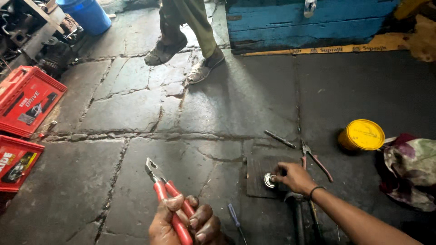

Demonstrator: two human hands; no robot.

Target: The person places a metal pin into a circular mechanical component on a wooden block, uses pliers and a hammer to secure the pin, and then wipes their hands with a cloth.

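1. Left hand (184,224) low in the frame, its grip wrapped tight around the red handles of a pair of pliers (165,193); the metal nose points up and to the left, away from the body.
2. Right hand (293,177) out ahead and to the right, fingertips pinched on a small round metal part (270,180), ribbed like a gear or bearing. The grip is closed on its right edge, though how firmly I cannot tell.
3. That part sits on a dark square plate (260,181) flat on the stone floor (136,113), near the plate's right side.
4. The key relation: the metal part lies to the right of the pliers and a little farther out. The pliers' long axis runs up-left, so the nose points away from it. The right hand is on the part; the left is well apart.
5. The part looks bright and shiny against the grimy plate.
6. Around it: a second pair of pliers (315,159) just beyond the right hand, a thin rod (280,139), a blue-handled screwdriver (235,220), a yellow tub (361,134).
7. Another person's feet (184,56) stand farther back.
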